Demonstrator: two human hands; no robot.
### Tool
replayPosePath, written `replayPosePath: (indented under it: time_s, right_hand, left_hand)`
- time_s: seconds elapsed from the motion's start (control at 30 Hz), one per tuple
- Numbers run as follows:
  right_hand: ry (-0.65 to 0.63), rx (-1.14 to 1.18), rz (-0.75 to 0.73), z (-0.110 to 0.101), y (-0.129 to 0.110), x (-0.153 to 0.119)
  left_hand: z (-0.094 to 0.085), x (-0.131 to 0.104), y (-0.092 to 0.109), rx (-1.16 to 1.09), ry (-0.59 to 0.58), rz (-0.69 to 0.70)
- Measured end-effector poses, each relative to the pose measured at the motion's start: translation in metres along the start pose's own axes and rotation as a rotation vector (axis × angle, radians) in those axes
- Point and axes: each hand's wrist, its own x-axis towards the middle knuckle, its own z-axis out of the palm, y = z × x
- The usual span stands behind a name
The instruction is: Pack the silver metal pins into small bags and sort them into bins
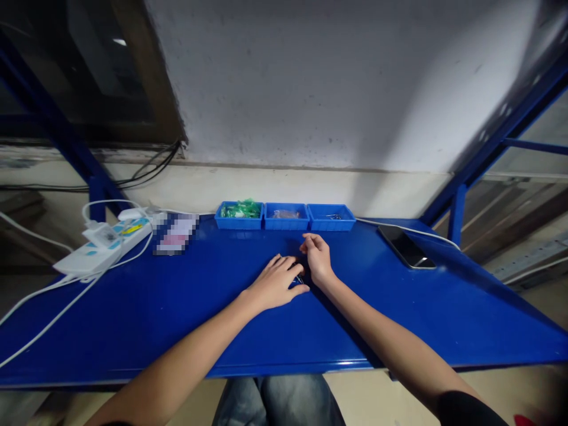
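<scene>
My left hand (pixel 277 283) lies palm down on the blue table (pixel 195 313), its fingers stretched out and its thumb apart from them. A small dark, shiny item (pixel 300 279) shows between the thumb and the index finger; most of it is hidden, and I cannot tell its kind. Just to the right, my right hand (pixel 318 258) is raised on its side with the fingers curled and the fingertips pressed together. Whatever is in that pinch is too small to make out.
Along the wall stand three blue trays: one with green plastic packets (pixel 242 209), one with clear pieces (pixel 286 214), one with small metal parts (pixel 335 216). A phone (pixel 407 247) lies right. At left are a power strip (pixel 95 251), cables and a blurred card (pixel 177 234).
</scene>
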Motion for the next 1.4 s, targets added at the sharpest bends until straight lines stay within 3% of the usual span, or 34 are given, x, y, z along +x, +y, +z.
replayPosePath:
  time_s: [0.23,0.43,0.63,0.7,0.8,0.93,1.1,1.27,1.33,1.4]
  right_hand:
    - [-0.047,-0.04,-0.018,0.0,-0.001,-0.001]
    - [-0.283,-0.052,0.002,0.005,-0.005,-0.007]
    - [-0.341,0.148,0.163,0.01,-0.007,-0.014]
    - [-0.316,0.182,0.197,0.009,-0.007,-0.013]
    - [-0.209,0.111,0.126,0.007,-0.004,-0.01]
    - [-0.144,-0.01,0.009,0.007,0.002,-0.009]
    - [-0.231,-0.086,-0.033,0.009,0.004,-0.012]
    - [-0.284,-0.214,-0.083,0.009,0.0,-0.016]
    - [-0.349,-0.187,-0.076,0.011,0.001,-0.017]
    - [-0.403,-0.142,-0.062,0.013,0.003,-0.018]
  left_hand:
    - [-0.01,0.002,-0.012,0.003,0.023,-0.055]
    - [-0.029,-0.004,-0.028,-0.037,-0.018,-0.039]
    - [-0.036,-0.004,-0.039,-0.101,0.097,-0.049]
    - [-0.031,-0.003,-0.045,-0.093,0.106,-0.114]
    - [-0.02,-0.003,-0.052,-0.108,0.04,-0.202]
    - [-0.015,-0.003,-0.046,-0.221,-0.017,-0.174]
    - [-0.02,0.003,-0.036,-0.477,0.138,-0.142]
    - [-0.018,0.006,-0.058,-0.764,0.529,-0.377]
    - [-0.015,0.007,-0.065,-0.853,0.568,-0.456]
    - [-0.012,0.007,-0.064,-0.941,0.523,-0.48]
